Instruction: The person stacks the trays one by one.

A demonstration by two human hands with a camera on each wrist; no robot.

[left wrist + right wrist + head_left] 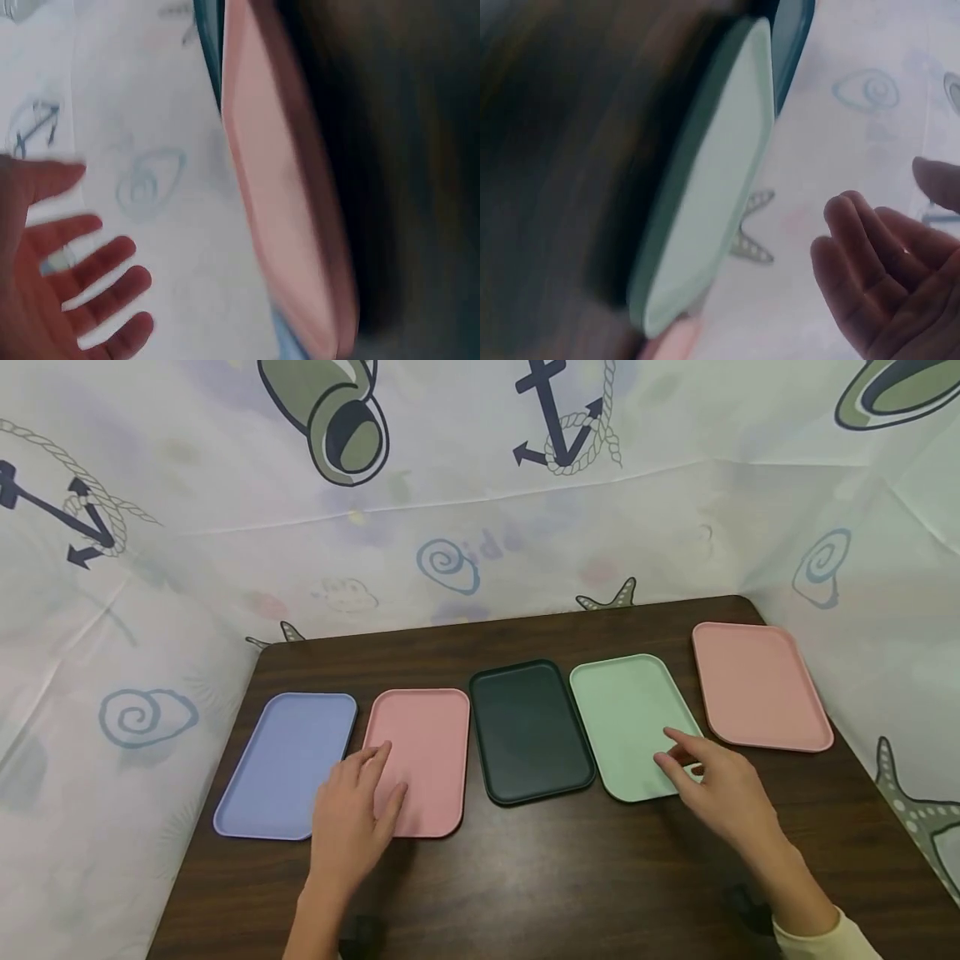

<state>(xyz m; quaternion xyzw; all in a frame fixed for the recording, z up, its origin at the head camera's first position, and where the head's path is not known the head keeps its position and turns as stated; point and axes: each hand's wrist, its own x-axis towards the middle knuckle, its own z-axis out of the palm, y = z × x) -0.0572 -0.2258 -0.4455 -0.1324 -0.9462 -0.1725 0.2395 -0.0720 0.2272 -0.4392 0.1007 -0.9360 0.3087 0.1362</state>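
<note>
My left hand [350, 814] hovers over the lower left part of a pink tray [423, 743], its fingers loosely spread with nothing in them. In the left wrist view, a gap shows between the left hand [75, 277] and the pink tray [274, 172]. Above the lower right corner of a light green tray [626, 718] is my right hand [723, 785], fingers relaxed and holding nothing. The right wrist view shows that hand [896, 262] apart from the green tray [712, 180]. A dark green tray [532, 735] lies between these two trays.
A blue tray [288, 760] lies at the left of the brown wooden table [540, 885]. Another pink tray [761, 685] lies at the far right, near the table's edge. A white cloth [375, 560] with sea prints hangs behind and at both sides.
</note>
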